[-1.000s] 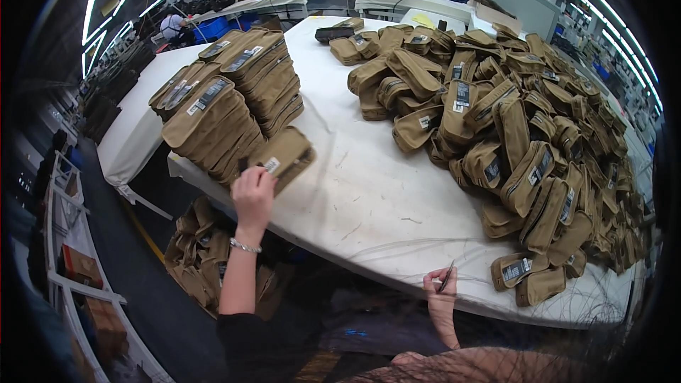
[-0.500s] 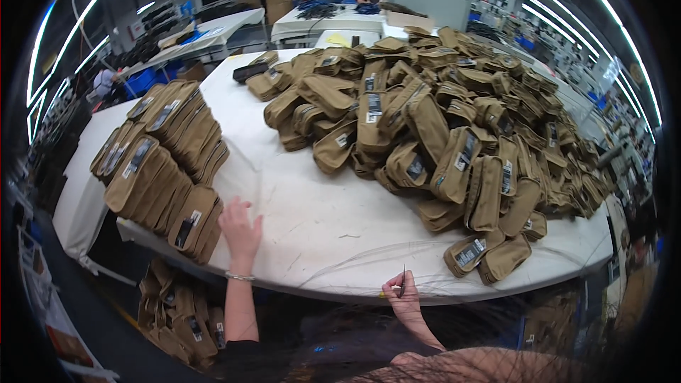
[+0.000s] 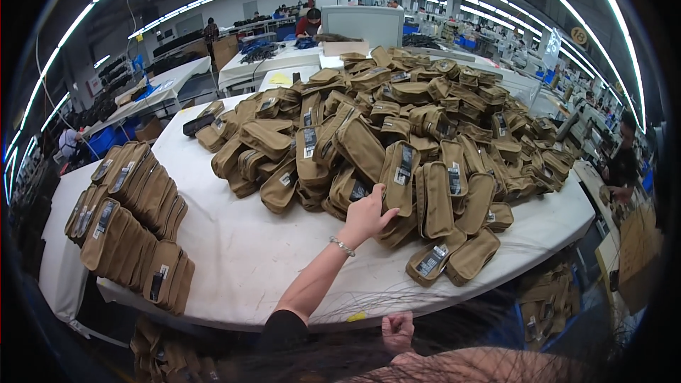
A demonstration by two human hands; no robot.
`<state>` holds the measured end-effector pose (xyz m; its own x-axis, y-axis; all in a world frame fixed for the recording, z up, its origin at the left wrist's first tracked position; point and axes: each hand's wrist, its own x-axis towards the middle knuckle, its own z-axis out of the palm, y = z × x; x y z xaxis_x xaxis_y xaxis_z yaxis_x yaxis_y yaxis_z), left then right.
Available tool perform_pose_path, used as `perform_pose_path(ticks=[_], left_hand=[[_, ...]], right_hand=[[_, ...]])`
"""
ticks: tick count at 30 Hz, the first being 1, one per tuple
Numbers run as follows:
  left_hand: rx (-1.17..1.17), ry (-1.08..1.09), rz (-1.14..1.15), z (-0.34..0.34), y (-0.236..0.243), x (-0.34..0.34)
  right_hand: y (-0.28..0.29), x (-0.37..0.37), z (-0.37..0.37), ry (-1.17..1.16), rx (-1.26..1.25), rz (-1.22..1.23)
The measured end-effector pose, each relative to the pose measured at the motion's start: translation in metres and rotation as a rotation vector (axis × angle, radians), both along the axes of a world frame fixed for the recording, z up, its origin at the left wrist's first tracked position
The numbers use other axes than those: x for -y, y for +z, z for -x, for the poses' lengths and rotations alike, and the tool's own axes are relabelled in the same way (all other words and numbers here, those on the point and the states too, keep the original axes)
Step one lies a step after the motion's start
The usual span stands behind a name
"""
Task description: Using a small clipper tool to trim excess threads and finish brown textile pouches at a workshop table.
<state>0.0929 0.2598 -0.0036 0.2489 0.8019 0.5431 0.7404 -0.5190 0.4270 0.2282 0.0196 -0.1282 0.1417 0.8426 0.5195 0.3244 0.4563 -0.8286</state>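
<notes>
My left hand (image 3: 365, 218) reaches across the table to the near edge of a large heap of tan zippered pouches. Its thumb and fingers are apart at the near end of one tan pouch (image 3: 399, 169) that has a dark label. That pouch still lies among the others. Below the table's front edge, my right hand (image 3: 399, 331) is closed with its fingers curled; what it holds is hidden. Two more pouches lie at the heap's front, one labelled pouch (image 3: 430, 261) and one plain pouch (image 3: 474, 258).
Neat rows of pouches (image 3: 120, 241) stand at the left of the white table (image 3: 241, 255). A yellow piece (image 3: 356, 317) is at the front edge. More pouches (image 3: 550, 305) lie in a blue-edged container below right. A person (image 3: 624, 163) is at the far right.
My left hand has moved from beside the left rows to the heap's near edge. My right hand has lowered; the dark pointed tool in it no longer shows. The view has turned right.
</notes>
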Motion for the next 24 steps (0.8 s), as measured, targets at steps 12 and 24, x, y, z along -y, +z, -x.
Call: perform_pose_path(ticks=[12,24], left_hand=[[0.236,0.19,0.05,0.036,-0.047,0.037],[1.618,-0.033,0.316,0.154,-0.105,0.074]], right_hand=[[-0.024,-0.04,-0.04,0.015,-0.447,-0.103],[-0.029,-0.185,0.039,0.634,-0.337,0.186]])
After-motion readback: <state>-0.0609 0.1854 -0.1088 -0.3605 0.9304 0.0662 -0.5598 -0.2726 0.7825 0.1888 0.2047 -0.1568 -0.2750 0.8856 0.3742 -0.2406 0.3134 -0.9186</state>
